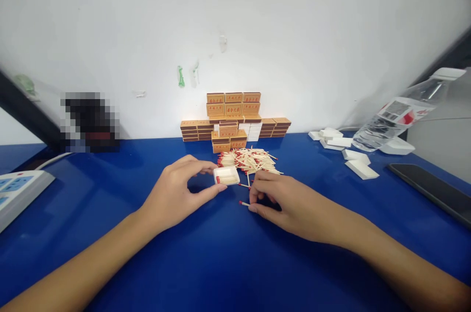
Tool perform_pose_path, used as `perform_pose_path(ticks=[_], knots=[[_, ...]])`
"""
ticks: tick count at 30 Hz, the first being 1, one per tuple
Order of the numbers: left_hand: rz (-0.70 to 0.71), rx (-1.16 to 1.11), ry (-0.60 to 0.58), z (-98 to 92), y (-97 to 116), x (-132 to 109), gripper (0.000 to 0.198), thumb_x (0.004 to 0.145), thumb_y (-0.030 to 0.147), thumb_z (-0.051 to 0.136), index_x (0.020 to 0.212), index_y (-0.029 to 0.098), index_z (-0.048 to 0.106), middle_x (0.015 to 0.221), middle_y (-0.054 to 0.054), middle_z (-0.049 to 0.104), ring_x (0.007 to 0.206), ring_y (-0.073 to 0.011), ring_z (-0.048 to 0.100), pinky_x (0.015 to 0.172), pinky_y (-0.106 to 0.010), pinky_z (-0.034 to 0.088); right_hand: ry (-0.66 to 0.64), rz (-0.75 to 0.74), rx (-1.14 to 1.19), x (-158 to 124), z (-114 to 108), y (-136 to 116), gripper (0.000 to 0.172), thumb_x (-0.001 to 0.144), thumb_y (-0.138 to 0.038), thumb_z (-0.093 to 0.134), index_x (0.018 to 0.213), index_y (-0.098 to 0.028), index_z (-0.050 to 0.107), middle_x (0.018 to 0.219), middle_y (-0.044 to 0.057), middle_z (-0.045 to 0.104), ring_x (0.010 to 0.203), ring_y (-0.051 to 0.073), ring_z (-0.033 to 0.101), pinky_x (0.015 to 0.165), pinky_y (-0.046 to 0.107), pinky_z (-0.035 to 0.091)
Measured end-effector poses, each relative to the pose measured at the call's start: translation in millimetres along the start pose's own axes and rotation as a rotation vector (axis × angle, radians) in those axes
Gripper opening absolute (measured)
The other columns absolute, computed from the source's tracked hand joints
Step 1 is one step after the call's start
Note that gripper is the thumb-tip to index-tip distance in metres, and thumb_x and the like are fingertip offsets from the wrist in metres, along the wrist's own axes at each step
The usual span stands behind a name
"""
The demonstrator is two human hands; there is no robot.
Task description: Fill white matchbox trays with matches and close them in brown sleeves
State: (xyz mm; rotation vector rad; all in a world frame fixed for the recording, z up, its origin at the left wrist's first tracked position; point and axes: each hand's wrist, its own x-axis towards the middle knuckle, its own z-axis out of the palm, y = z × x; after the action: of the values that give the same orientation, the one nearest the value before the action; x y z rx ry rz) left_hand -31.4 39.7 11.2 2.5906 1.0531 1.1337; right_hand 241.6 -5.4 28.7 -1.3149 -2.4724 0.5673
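Note:
Between the thumb and fingers of my left hand (pixel 180 189) is a small white matchbox tray (pixel 231 170), tilted toward me. Several red-tipped matches (pixel 226 179) lie in its near side, heads to the left. My right hand (pixel 281 201) pinches a single match (pixel 244 203) just above the table, its red head pointing left. Beyond both hands spreads a loose pile of matches (pixel 253 160), with a few strays near my right fingers. Behind the pile, brown and yellow matchboxes (pixel 233 108) stand stacked against the wall.
On the blue table (pixel 235 268), white empty trays (pixel 358 162) lie scattered at the right, beside a leaning plastic bottle (pixel 397 111) and a dark phone (pixel 430 189). A power strip (pixel 25 192) sits at the left edge. A blurred dark object (pixel 91 120) stands at the back left.

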Motion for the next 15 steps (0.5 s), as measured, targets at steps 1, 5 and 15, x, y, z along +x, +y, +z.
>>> perform_pose_path(ticks=[1,5,15], knots=[[0.0,-0.006,-0.017,0.0,-1,0,0.026,0.089,0.036,0.083,0.111,0.023,0.077,0.099,-0.003,0.078,0.082,-0.0171,0.071,0.075,-0.029,0.06,-0.028,0.002,0.001,0,0,1,0.012,0.102,-0.023,0.064,0.091,-0.021,0.067,0.099,0.003,0.067,0.082,0.017,0.063,0.072,0.032,0.049],[-0.01,-0.037,-0.088,2.8,2,-2,0.025,0.088,0.034,0.084,0.11,0.023,0.078,0.097,-0.002,0.078,0.083,-0.0174,0.072,0.077,-0.03,0.061,0.016,-0.007,-0.02,1,-5,5,0.014,0.106,-0.023,0.058,0.093,-0.021,0.064,0.101,0.004,0.067,0.085,0.018,0.063,0.074,0.033,0.049],[0.037,-0.141,-0.095,7.9,19,-7,0.027,0.089,0.032,0.084,0.112,0.022,0.076,0.102,-0.005,0.079,0.092,-0.0196,0.074,0.082,-0.032,0.062,0.288,-0.114,-0.004,5,8,-1,0.011,0.105,-0.018,0.056,0.1,-0.02,0.066,0.098,0.005,0.066,0.087,0.019,0.064,0.076,0.032,0.051]])
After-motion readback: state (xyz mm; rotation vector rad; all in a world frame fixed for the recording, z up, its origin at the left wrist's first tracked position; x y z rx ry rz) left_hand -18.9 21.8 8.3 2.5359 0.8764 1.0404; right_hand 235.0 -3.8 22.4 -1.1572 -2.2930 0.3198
